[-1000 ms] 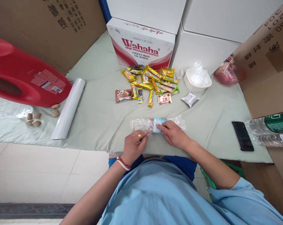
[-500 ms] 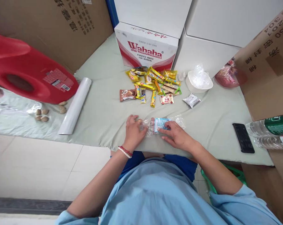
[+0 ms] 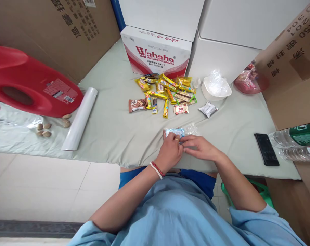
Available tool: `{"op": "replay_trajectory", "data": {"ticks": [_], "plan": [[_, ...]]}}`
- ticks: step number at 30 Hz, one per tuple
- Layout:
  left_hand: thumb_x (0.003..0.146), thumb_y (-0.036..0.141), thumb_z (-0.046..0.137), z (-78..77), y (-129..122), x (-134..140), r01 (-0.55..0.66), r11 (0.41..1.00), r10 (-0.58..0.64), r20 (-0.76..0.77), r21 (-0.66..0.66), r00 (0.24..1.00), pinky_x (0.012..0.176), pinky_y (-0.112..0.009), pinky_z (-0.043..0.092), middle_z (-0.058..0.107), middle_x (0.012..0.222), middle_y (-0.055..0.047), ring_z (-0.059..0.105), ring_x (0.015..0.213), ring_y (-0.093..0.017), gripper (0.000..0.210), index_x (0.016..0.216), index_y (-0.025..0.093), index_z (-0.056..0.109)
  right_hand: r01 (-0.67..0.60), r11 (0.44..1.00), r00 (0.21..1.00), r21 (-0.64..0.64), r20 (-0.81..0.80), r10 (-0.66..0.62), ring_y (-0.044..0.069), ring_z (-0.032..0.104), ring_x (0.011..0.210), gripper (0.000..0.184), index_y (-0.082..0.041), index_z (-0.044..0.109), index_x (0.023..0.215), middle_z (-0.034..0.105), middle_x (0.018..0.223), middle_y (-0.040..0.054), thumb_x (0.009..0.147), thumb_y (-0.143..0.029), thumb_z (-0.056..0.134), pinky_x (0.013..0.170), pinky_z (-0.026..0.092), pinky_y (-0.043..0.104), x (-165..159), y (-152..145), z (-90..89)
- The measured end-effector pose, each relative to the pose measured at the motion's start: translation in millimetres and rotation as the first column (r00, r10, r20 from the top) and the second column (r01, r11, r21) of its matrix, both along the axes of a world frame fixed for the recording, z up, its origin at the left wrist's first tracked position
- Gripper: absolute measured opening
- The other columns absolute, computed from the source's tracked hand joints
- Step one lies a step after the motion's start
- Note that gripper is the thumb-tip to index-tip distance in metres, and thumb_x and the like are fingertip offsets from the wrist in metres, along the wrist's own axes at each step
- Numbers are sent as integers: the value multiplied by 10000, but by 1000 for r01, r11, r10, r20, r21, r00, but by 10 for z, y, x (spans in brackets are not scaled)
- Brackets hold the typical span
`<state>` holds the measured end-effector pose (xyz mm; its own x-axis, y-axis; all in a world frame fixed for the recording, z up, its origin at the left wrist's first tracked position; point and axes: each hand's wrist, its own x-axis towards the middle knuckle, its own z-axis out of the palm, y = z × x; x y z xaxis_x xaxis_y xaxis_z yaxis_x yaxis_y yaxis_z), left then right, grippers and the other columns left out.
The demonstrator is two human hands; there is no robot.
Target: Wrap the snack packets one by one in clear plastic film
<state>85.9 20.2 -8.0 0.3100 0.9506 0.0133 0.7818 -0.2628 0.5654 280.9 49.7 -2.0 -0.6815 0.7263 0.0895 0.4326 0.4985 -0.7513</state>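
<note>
A small blue snack packet (image 3: 173, 132) lies wrapped in clear cling film (image 3: 189, 129) on the pale green cloth near the table's front edge. My left hand (image 3: 170, 152) presses on the packet's near side, fingers folded over the film. My right hand (image 3: 199, 147) meets it from the right and pinches the film beside the packet. Part of the packet is hidden under my fingers. A pile of wrapped snacks (image 3: 165, 90), mostly yellow with one brown pack at the left, lies further back.
A white film roll (image 3: 80, 118) lies at the left beside a red jug (image 3: 29, 87) and several nuts (image 3: 44, 130). A Wahaha box (image 3: 156, 54), white bowl (image 3: 216, 88), black phone (image 3: 266, 149) and water bottles (image 3: 297, 141) are around; cardboard boxes stand behind.
My left hand has moved right, gathering the spread-out film over the blue packet. The film now looks bunched and much shorter. My right hand has stayed on the packet.
</note>
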Motion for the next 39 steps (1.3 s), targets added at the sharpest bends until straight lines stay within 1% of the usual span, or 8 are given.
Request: {"op": "replay_trajectory", "data": {"ticks": [4,6,10,17,26,30,33,39], "plan": [[964,126,495,13,-96,28,12,1000,-8,-202,19,979,1103,-478,519,612,1265,-162,564,1290,-319,457,1415,105,567,515,852,850,94,69,-522,321,622,1218,314,-246,765,1186,729,1215,124,1003,-448,609,1075,498,503,144,226,-108],[994,119,463,33,-105,37,19,1000,-12,-275,20,961,1076,-454,528,614,1249,-158,591,1224,-298,435,1416,108,566,607,775,755,176,177,-631,379,551,1266,361,-201,756,1139,693,1248,171,896,-466,728,1110,448,560,147,322,-242],[1022,106,418,49,-73,55,42,999,-33,-358,17,933,963,-397,566,619,1195,-150,616,1125,-270,399,1377,102,598,606,784,762,134,185,-620,343,560,1181,170,-217,689,879,678,1152,144,844,-380,724,1055,469,494,168,352,-361],[1034,100,382,-17,-44,110,113,989,-68,-385,97,921,1096,-510,503,639,1135,-141,622,1084,-276,370,1205,118,709,534,830,843,-161,25,-537,155,491,634,237,-248,496,791,528,686,-46,899,-398,645,617,386,272,-120,202,75],[939,194,528,8,-77,-274,111,992,-119,-140,-61,983,861,-431,614,672,1316,-206,735,1004,-304,342,1183,124,756,234,971,966,-53,127,-226,203,595,847,162,-227,594,914,629,894,40,1014,-227,467,782,461,312,-653,349,-108],[939,211,493,-104,-129,-596,-121,991,131,195,-61,972,901,-358,597,753,1212,-75,731,976,-221,380,1221,231,746,231,969,954,91,175,-243,229,579,888,184,-222,612,1004,595,985,81,1044,-206,433,796,483,334,-672,208,-202],[1005,372,498,-194,-73,-633,-396,913,402,56,-98,914,831,-367,581,709,1199,-119,712,943,-246,368,1215,180,731,243,960,950,138,168,-265,243,566,904,201,-224,619,1053,591,1043,105,1044,-188,422,797,495,349,-735,65,-253],[1001,327,531,-273,67,-410,-268,962,262,117,42,958,889,-408,562,658,990,-109,647,960,-269,270,1125,157,700,420,906,907,52,-67,-417,271,610,1053,203,-238,614,1110,638,1098,127,1068,-292,422,975,531,441,-803,-220,-227]]}}
